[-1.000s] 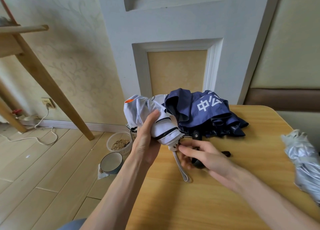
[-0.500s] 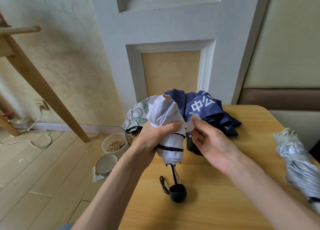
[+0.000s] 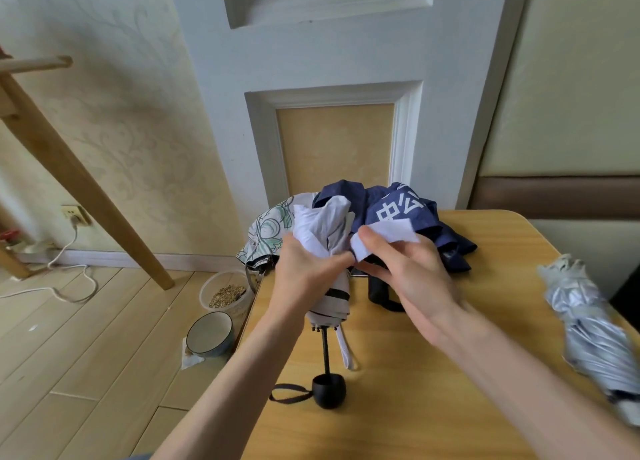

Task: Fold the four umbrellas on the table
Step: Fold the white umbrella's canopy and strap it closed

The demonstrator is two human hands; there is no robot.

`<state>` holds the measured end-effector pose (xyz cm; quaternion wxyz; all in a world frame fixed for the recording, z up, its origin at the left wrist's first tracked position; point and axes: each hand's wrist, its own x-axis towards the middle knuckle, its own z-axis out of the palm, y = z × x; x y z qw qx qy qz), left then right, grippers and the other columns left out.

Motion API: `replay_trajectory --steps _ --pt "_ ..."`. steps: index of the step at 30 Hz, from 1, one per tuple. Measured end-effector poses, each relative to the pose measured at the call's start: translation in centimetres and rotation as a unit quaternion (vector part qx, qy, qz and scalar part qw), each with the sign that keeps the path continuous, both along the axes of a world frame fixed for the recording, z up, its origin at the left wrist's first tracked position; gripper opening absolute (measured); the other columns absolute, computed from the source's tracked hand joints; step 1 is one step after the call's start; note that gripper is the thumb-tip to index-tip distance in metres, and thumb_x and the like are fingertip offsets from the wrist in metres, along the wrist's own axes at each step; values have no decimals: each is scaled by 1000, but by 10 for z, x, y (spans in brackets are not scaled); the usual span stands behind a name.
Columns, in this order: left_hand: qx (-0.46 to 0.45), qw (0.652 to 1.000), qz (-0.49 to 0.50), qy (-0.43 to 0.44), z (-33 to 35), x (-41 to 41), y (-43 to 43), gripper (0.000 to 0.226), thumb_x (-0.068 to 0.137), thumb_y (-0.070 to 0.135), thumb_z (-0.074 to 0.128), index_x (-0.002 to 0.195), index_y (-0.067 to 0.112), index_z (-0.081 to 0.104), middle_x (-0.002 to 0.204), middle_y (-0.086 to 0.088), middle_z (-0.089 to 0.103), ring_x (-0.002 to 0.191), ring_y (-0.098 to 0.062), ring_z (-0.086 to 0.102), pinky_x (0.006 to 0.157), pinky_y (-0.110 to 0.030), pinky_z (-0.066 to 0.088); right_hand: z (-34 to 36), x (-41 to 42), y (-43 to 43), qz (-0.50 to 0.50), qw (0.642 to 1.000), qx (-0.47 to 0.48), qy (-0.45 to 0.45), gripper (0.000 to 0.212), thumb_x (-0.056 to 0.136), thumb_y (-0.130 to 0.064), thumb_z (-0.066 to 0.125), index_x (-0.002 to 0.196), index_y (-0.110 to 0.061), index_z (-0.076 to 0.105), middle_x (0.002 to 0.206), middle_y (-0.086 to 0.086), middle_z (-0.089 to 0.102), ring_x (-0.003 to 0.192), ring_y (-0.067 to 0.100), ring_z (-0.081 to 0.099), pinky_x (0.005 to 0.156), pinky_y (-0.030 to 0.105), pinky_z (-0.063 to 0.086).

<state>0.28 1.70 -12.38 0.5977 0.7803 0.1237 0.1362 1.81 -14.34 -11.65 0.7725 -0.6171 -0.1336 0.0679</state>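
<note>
Head view: I logged the left hand [image 3: 304,279] clasped round the middle of the white umbrella [image 3: 329,231], canopy bunched, black handle [image 3: 329,390] pointing down to the surface [image 3: 415,418]. The right hand [image 3: 412,279] pinched a white fabric tab [image 3: 388,237] of that umbrella between thumb and fingers, just beside the left hand. Directly behind both hands lay the navy umbrella [image 3: 398,210] with white characters, loosely heaped at the far edge, and a floral umbrella [image 3: 266,231] to its left, overhanging the edge. A silver umbrella [image 3: 585,328] lay well apart at the right edge. On the floor beside the surface stood a bowl [image 3: 209,335] and a tub of grain [image 3: 225,293].
</note>
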Motion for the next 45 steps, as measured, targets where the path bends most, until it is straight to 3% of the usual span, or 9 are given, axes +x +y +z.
replay_trajectory --steps 9,15,22,26,30,33,38,42,45 --pt "-39 983 -178 -10 -9 -13 1 75 77 20 85 142 33 50 125 -2 72 111 -21 73 93 -44 63 1 1 -4 -53 998 -18 17 56 67 -45 95 113 -28 68 110 -1 79 110 14 75 101 47 59" --pt "-126 983 -132 20 -13 -15 -10 79 72 26 83 141 41 47 119 -10 72 94 -24 76 72 -39 63 -4 12 0 -116 992 -36 31 18 99 -12 67 111 -24 72 85 9 75 83 21 73 92 59 61" --pt "-271 956 -71 85 -5 -21 0 47 86 28 81 120 0 63 76 -14 69 60 -28 67 45 -29 50 -8 22 -18 -91 996 -9 15 23 100 0 66 115 -16 73 102 7 80 100 22 78 92 42 63" --pt "-338 935 -59 95 0 -22 3 33 83 31 74 100 5 61 67 -10 62 54 -25 56 50 -28 39 -13 28 -23 -111 992 -55 -31 29 96 1 72 107 -25 77 116 1 78 108 21 76 94 41 61" --pt "-409 906 -40 99 5 -23 6 41 76 29 72 105 7 53 60 -9 51 42 -18 53 34 -17 29 -12 29 -26 -106 983 -112 -98 7 94 4 71 98 4 77 110 -10 76 104 9 75 99 39 60" --pt "-440 893 -24 92 3 -22 9 32 89 32 66 104 7 53 55 -6 48 44 -16 54 32 -15 28 -6 25 -25 -94 979 -135 -122 19 92 7 65 73 11 70 98 -10 81 92 6 74 81 25 54" --pt "-446 892 -8 73 5 -23 7 30 90 30 68 104 6 58 62 -6 54 58 -21 52 35 -22 42 2 25 -27 -50 998 -40 -23 46 93 4 64 52 -18 65 85 -1 68 90 14 66 86 39 58" --pt "-386 921 -20 57 -1 -20 -1 33 90 31 69 106 2 63 72 -10 62 55 -23 56 52 -31 44 7 18 -25 2 995 -80 -65 19 94 -4 68 78 5 63 92 -10 70 91 5 65 87 30 49" --pt "-268 963 -2 32 -5 -14 -11 44 92 41 75 123 10 68 90 -9 75 68 -27 71 54 -34 54 12 7 -17 18 992 -78 -100 6 98 -8 71 95 -11 75 90 -8 77 89 3 70 79 17 53"
